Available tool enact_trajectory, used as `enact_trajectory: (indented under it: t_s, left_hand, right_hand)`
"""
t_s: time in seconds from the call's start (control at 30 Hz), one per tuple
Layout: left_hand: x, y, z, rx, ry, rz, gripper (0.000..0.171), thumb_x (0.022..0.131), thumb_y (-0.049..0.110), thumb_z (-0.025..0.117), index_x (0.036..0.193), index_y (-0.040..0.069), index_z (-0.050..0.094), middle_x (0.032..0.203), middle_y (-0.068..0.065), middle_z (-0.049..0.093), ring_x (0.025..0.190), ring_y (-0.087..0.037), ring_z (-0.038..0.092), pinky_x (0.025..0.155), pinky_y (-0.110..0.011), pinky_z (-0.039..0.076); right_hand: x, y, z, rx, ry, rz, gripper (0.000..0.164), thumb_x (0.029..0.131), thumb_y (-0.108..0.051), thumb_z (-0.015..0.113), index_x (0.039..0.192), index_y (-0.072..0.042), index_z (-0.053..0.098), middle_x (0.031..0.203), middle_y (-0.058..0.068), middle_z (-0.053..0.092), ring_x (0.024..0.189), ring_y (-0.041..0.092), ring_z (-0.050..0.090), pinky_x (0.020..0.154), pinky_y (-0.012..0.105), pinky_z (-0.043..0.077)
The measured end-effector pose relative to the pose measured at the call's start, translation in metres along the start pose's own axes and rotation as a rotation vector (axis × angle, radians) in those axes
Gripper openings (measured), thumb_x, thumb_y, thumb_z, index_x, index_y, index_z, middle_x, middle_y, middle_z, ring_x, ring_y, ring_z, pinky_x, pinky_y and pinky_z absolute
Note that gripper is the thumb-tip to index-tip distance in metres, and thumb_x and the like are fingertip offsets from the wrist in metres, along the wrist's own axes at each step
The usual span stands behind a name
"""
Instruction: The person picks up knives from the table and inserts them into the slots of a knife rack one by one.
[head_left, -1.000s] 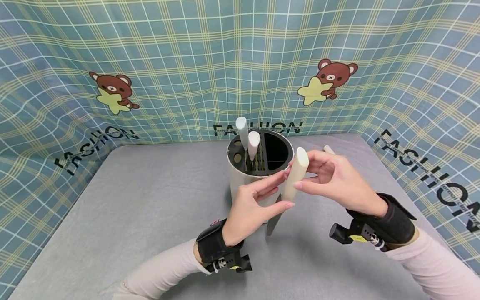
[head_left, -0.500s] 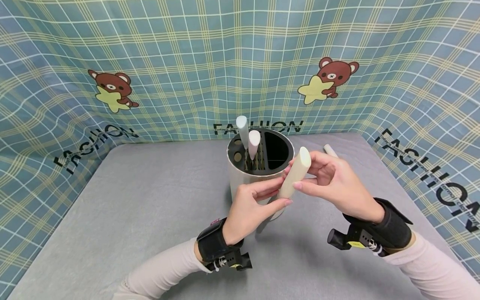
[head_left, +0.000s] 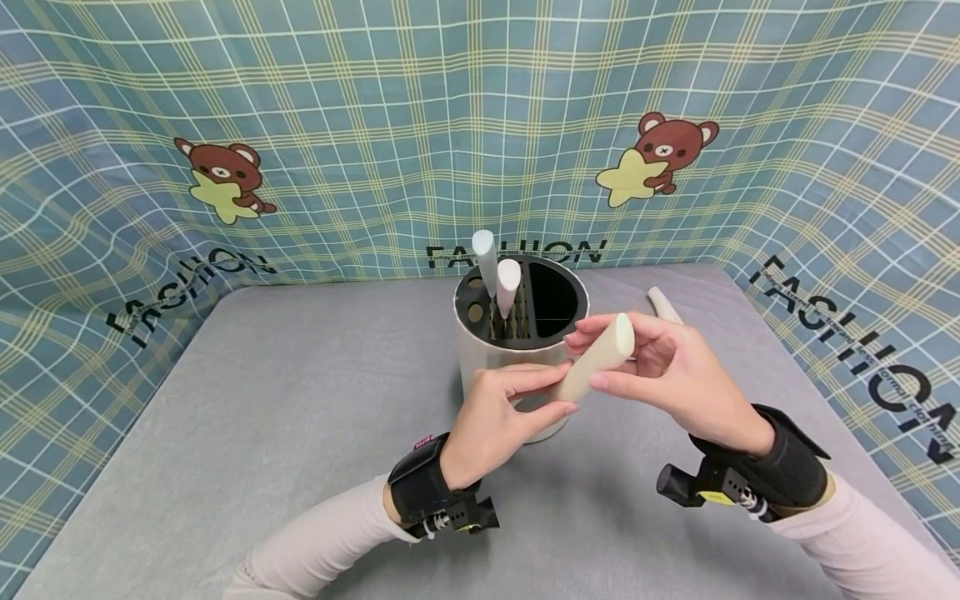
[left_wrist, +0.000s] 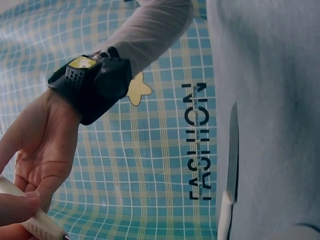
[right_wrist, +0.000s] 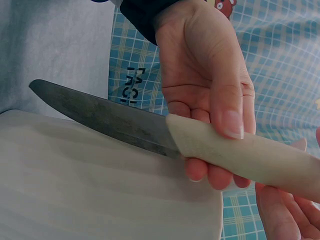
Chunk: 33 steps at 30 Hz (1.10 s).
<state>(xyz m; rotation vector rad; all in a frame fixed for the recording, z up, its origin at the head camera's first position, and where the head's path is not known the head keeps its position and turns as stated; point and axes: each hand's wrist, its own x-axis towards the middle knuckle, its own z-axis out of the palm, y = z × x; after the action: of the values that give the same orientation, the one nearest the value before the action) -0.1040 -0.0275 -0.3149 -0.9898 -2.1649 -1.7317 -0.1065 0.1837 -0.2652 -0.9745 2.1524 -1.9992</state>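
Observation:
In the head view my left hand [head_left: 491, 421] pinches the cream handle of a knife [head_left: 600, 357] between thumb and fingers. The right wrist view shows its dark grey blade [right_wrist: 105, 115] pointing left, close over the white wall of the knife block [right_wrist: 100, 190]; in the head view the blade is hidden. My right hand [head_left: 686, 379] is at the handle's butt end, thumb on the near side and fingers behind it. Two more knives, one with a pale blue-white handle [head_left: 485, 262] and one with a pinkish-white handle [head_left: 507, 287], stand in the block's slots.
Another knife [left_wrist: 232, 150] with a white handle lies on the grey table [head_left: 315, 400], at the back right beyond my right hand. The block's right-hand compartment [head_left: 555, 304] is a wide dark opening. A checked cloth [head_left: 375, 150] hangs around the table's back and sides.
The knife has turned between my hands: its handle end has tipped down and right, and the blade has swung out of sight behind my left hand. The right fingers have loosened somewhat.

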Motion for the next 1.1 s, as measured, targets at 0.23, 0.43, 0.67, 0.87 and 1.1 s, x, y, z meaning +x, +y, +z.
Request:
enact_trajectory:
  t_s: [0.23, 0.43, 0.67, 0.87, 1.1]
  left_hand:
    - [-0.001, 0.001, -0.001, 0.047, -0.046, -0.023, 0.032, 0.082, 0.003, 0.077, 0.113, -0.001, 0.072, 0.109, -0.012, 0.072, 0.103, -0.016, 0.067, 0.090, -0.020, 0.058]
    - [-0.002, 0.002, -0.001, 0.059, -0.043, -0.019, 0.034, 0.081, 0.004, 0.078, 0.115, -0.001, 0.071, 0.111, -0.012, 0.071, 0.103, -0.015, 0.067, 0.089, -0.019, 0.058]
    - [-0.001, 0.004, -0.010, -0.043, 0.071, 0.056, 0.037, 0.080, 0.003, 0.079, 0.115, -0.001, 0.071, 0.109, -0.014, 0.072, 0.103, -0.017, 0.069, 0.092, -0.028, 0.059]
    - [0.003, 0.001, -0.029, -0.105, 0.285, 0.142, 0.037, 0.080, -0.009, 0.074, 0.116, -0.010, 0.067, 0.114, -0.021, 0.069, 0.108, -0.019, 0.067, 0.097, -0.036, 0.056]
    - [0.006, -0.052, -0.051, -0.084, 0.444, 0.173, 0.039, 0.090, -0.001, 0.066, 0.129, -0.004, 0.061, 0.130, -0.019, 0.061, 0.124, -0.025, 0.057, 0.110, -0.039, 0.047]
  right_hand:
    - [-0.004, 0.007, -0.003, -0.029, 0.003, 0.060, 0.034, 0.087, 0.009, 0.066, 0.120, 0.006, 0.060, 0.114, 0.012, 0.069, 0.103, 0.019, 0.067, 0.084, 0.028, 0.061]
    - [-0.005, 0.009, -0.003, -0.008, 0.028, 0.082, 0.026, 0.090, 0.008, 0.063, 0.115, 0.008, 0.060, 0.111, 0.012, 0.069, 0.102, 0.022, 0.067, 0.084, 0.032, 0.061]
    - [-0.007, 0.011, -0.008, 0.035, 0.056, 0.055, 0.025, 0.090, 0.011, 0.060, 0.116, 0.009, 0.058, 0.109, 0.009, 0.071, 0.103, 0.018, 0.067, 0.085, 0.030, 0.061]
    - [-0.011, 0.010, -0.013, 0.060, 0.097, 0.051, 0.028, 0.090, 0.014, 0.057, 0.118, 0.012, 0.056, 0.109, 0.008, 0.071, 0.108, 0.019, 0.066, 0.089, 0.029, 0.060]
    - [-0.014, 0.010, -0.018, 0.108, 0.096, 0.007, 0.029, 0.090, 0.018, 0.053, 0.119, 0.015, 0.053, 0.110, 0.010, 0.071, 0.108, 0.019, 0.067, 0.090, 0.028, 0.059]
